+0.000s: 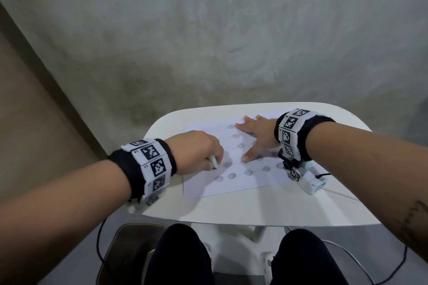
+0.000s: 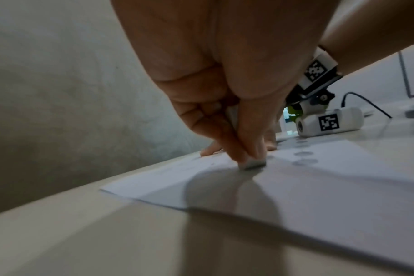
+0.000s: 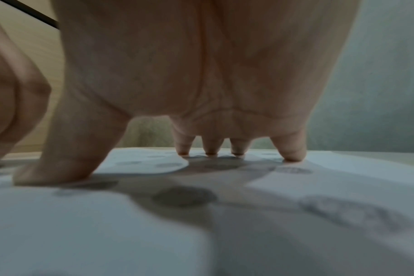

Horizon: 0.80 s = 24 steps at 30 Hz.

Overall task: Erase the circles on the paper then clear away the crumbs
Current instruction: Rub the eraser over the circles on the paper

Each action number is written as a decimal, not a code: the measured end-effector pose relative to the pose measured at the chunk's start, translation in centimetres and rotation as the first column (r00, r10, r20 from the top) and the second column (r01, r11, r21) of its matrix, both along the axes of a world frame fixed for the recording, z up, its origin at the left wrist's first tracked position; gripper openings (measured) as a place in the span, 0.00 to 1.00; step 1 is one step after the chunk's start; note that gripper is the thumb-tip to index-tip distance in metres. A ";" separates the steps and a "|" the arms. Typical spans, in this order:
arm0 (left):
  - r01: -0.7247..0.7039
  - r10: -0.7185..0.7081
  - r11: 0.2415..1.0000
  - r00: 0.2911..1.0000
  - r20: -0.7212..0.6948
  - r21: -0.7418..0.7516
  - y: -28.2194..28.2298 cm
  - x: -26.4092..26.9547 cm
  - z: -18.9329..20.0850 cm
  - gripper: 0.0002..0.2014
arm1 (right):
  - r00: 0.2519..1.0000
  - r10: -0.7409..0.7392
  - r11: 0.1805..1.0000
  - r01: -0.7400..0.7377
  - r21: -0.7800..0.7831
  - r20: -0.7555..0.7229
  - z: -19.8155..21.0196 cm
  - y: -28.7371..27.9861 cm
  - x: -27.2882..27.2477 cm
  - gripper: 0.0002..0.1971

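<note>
One paper (image 1: 243,183) is lying on one white table (image 1: 231,210). Two hands are showing: the left hand (image 1: 196,150) at the near left and the right hand (image 1: 257,136) farther right. One eraser (image 2: 252,164) is showing. Roughly eleven grey circles (image 1: 231,176) are showing, though blur and the right hand are probably hiding some.

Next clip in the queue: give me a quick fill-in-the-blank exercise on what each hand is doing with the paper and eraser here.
1. The left hand pinches a white ____ against the paper.
2. The right hand lies ____ on the paper with fingers spread.
3. The shaded circles are grey marks drawn on the ____.
4. The paper rests on a white ____.

Missing words: eraser; flat; paper; table
</note>
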<state>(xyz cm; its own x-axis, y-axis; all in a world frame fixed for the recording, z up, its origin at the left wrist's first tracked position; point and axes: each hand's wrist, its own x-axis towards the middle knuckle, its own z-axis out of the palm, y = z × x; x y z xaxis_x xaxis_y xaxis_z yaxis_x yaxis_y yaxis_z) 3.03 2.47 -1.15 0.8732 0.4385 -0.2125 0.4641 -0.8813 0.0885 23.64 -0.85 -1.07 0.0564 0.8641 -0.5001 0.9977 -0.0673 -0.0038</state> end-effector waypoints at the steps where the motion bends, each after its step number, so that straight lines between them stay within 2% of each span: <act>1: 0.003 -0.003 1.000 0.999 -0.036 -0.012 0.1 -0.1 0.3 0.07 | 1.000 0.000 1.000 0.000 -0.001 0.004 0.0 0.0 0.0 0.54; 3: 0.021 -0.020 1.000 0.997 -0.080 0.011 0.1 0.2 0.6 0.07 | 1.000 0.006 1.000 -0.006 0.001 0.011 0.0 0.1 0.0 0.54; 7: 0.034 -0.034 0.998 0.999 -0.011 0.058 -0.5 0.4 0.0 0.08 | 1.000 0.019 1.000 -0.019 -0.001 0.007 0.1 0.0 0.1 0.53; 11: 0.022 -0.019 0.999 0.995 -0.099 0.027 -0.1 -0.3 0.5 0.06 | 1.000 0.016 1.000 -0.016 -0.004 -0.002 -0.1 0.2 0.2 0.54; 16: 0.014 -0.014 0.997 1.000 0.007 0.078 -0.7 0.7 -0.4 0.09 | 1.000 0.019 1.000 -0.019 -0.002 0.009 0.0 0.0 0.1 0.54; 19: 0.022 -0.020 0.999 0.997 -0.070 0.028 -0.3 0.1 0.1 0.07 | 1.000 0.017 1.000 -0.017 -0.009 0.011 0.0 0.1 0.0 0.54; 21: 0.046 -0.041 0.998 0.993 -0.107 0.045 -0.3 0.8 0.6 0.07 | 1.000 0.016 1.000 -0.016 -0.008 0.015 0.1 0.2 0.0 0.54; 24: 0.058 -0.056 0.997 0.998 -0.020 0.058 -0.6 1.9 0.4 0.08 | 1.000 0.018 1.000 -0.018 -0.004 0.025 -0.1 0.1 0.0 0.54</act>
